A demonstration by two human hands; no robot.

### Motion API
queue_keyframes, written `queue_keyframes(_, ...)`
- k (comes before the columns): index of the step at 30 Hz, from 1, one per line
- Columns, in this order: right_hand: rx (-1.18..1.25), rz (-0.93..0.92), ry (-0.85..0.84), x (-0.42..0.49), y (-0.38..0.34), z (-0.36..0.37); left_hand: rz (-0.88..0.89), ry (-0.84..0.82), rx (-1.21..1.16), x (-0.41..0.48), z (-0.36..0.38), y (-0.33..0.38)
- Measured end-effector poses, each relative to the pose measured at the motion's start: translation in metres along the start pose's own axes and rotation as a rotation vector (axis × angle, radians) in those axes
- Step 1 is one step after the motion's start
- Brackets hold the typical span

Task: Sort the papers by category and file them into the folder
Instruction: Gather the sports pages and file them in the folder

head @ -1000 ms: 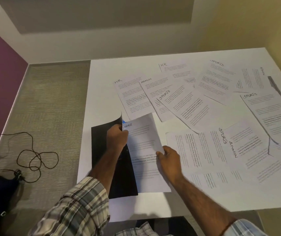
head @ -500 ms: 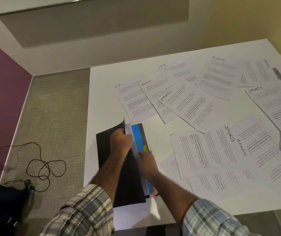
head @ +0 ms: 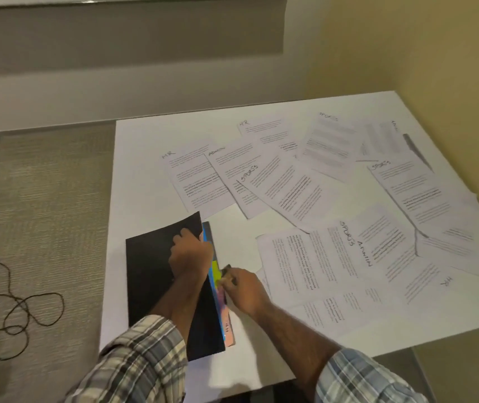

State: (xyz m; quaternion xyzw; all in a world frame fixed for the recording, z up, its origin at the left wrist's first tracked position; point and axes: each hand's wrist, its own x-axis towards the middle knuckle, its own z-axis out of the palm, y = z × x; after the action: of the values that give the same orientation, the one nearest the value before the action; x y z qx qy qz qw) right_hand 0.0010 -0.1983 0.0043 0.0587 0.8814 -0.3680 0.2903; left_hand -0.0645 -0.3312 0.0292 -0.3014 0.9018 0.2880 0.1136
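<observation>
While the left hand (head: pixel 190 254) is curling its fingers (head: pixel 178 237) over the free edge of the black cover and holding it lifted, the folder (head: pixel 151 274) is lying toward the near left corner of the surface (head: pixel 145 170), spine side facing the left edge. The right hand (head: pixel 244 289) is working at the folder's open side, its fingers pinching the tabbed dividers (head: pixel 216 270) by the yellow-green tab. Motion blur is hiding exactly which leaf they are gripping.

Loose papers are lying fanned and overlapping from the middle of the surface out to the far and right edges. Headings are reading HR (head: pixel 197 181), ADMIN (head: pixel 232 161) and SPORTS (head: pixel 284 187), and more sheets (head: pixel 305 263) are sitting nearer the front edge, just beside the right hand.

Handling judgement:
- The sheets are looking thin, light and limp. One taken by a single corner will likely be drooping and curling, so taking a short edge between thumb and fingers should be giving better control.
- Flat on a smooth surface, a sheet is offering no lip. Sliding it toward an edge, or lifting a corner that is already riding on a neighbour, should be easier.
- The overlaps mean that pulling one sheet is risking dragging the ones touching it.
- The cover is bowing under the left hand, so it is looking flexible, not rigid. It is needing support while a divider is being parted.
- The dividers are looking slightly stiffer than the paper, and the tabs are the natural place to take hold.
</observation>
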Motion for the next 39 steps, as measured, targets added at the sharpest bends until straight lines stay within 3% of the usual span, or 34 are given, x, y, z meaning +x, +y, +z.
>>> queue_keyframes(6, -0.258, 0.053, 0.231, -0.020, 0.057, -0.063, 0.204, 0.063, 0.245, -0.018, 0.029, 0.018)
queue_keyframes(10, -0.452, 0.157, 0.416, -0.033, 0.083, -0.098, 0.430, -0.058, 0.301, -0.036, 0.035, 0.039)
queue_keyframes(14, -0.507, 0.221, 0.377, -0.042, 0.100, -0.137, 0.535, -0.130, 0.261, -0.049, 0.045, 0.058)
queue_keyframes(19, -0.517, 0.248, 0.444, -0.045, 0.118, -0.184, 0.575, -0.110, 0.189, -0.059, 0.060, 0.082)
queue_keyframes(28, -0.484, 0.184, 0.416, -0.019, 0.185, -0.277, 0.545, -0.048, 0.240, -0.082, 0.121, 0.154)
queue_keyframes(31, -0.482, 0.169, 0.375, -0.003, 0.215, -0.315, 0.460, -0.065, 0.223, -0.095, 0.156, 0.185)
queue_keyframes(36, -0.457, 0.104, 0.344, 0.018, 0.267, -0.359, 0.177, -0.126, 0.149, -0.104, 0.198, 0.221)
queue_keyframes(39, -0.485, 0.095, 0.286, 0.019, 0.299, -0.372, 0.158, -0.110, 0.186, -0.106, 0.208, 0.236)
